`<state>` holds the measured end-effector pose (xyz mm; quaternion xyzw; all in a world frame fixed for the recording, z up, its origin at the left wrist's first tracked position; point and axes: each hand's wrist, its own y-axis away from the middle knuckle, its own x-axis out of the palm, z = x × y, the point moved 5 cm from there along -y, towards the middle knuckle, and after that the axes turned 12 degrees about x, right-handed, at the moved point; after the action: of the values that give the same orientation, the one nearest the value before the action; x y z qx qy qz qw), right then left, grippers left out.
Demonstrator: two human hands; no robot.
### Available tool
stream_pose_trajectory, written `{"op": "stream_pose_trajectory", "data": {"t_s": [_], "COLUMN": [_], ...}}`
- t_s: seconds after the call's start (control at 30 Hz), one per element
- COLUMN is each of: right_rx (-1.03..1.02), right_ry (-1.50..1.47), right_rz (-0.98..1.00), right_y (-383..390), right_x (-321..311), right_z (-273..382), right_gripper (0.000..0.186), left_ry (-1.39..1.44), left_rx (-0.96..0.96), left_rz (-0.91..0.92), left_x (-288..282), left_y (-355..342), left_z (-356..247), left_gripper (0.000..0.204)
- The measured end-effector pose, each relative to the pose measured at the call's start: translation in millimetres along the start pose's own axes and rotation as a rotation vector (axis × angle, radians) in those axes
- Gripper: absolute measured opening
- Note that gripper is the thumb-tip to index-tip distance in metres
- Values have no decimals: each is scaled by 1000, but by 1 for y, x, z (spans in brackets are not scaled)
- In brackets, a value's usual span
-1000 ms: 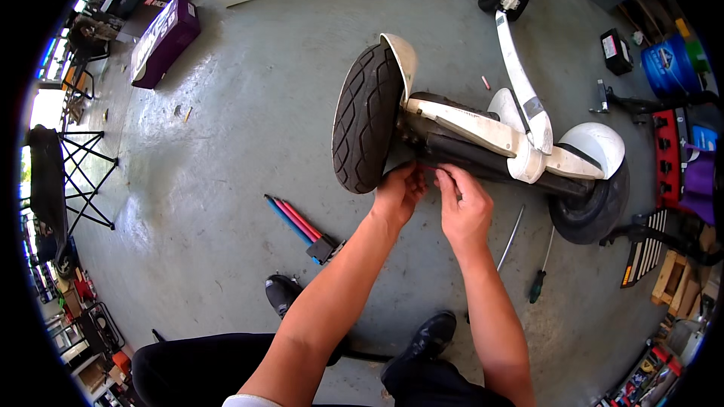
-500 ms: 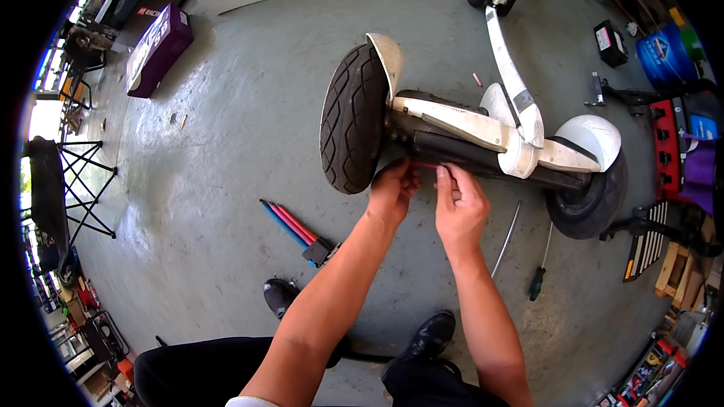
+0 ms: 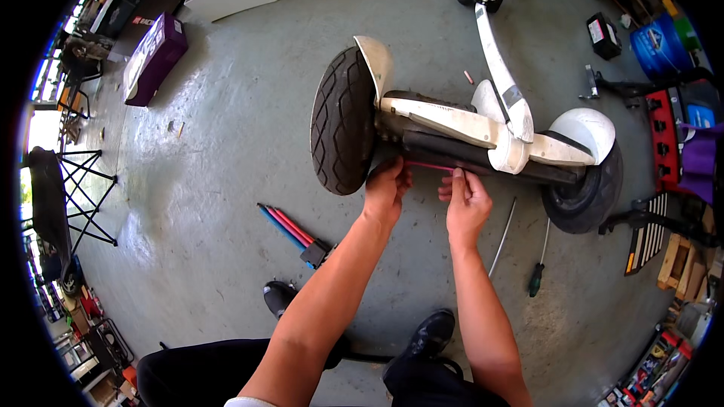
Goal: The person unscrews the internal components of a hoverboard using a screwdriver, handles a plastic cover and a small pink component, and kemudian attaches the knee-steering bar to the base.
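In front of me a white and black self-balancing scooter lies tilted on the floor. Its large treaded tyre is on the left, and the other wheel is at the right. A thin pink hex key spans the gap between my hands, along the scooter's dark underside. My right hand pinches its right end between thumb and fingertips. Beside the left tyre, my left hand is closed around the key's other end, whose tip is hidden by the fingers and the scooter.
Left of my forearm lies a hex key set in a black holder. On the right are a long metal rod and a green-handled screwdriver. A purple box, a blue bucket and a folding stool stand farther out.
My right hand has moved slightly right along the pink hex key, so more of it shows between my hands. My left hand stays by the tyre. The whole view has shifted a little.
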<state>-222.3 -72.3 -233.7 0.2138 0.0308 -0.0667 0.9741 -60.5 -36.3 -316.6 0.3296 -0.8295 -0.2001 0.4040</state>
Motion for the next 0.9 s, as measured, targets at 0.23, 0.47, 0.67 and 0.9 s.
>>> {"op": "stream_pose_trajectory", "data": {"t_s": [0.23,0.47,0.67,0.9], "right_rx": [204,356,318,379], "right_ry": [-195,-240,-250,-248], "right_rz": [8,6,-38,15], "right_y": [-13,-20,-20,-19], "right_x": [-8,-9,-8,-6], "right_z": [-29,-48,-48,-45], "right_gripper": [24,22,20,19], "left_ry": [-51,-139,-254,-454], "left_rx": [90,125,286,412], "left_rz": [-5,-7,-22,-12], "left_x": [0,-1,10,1], "left_y": [2,4,5,9], "left_z": [-1,-6,-4,-6], "left_gripper": [13,13,14,15]}}
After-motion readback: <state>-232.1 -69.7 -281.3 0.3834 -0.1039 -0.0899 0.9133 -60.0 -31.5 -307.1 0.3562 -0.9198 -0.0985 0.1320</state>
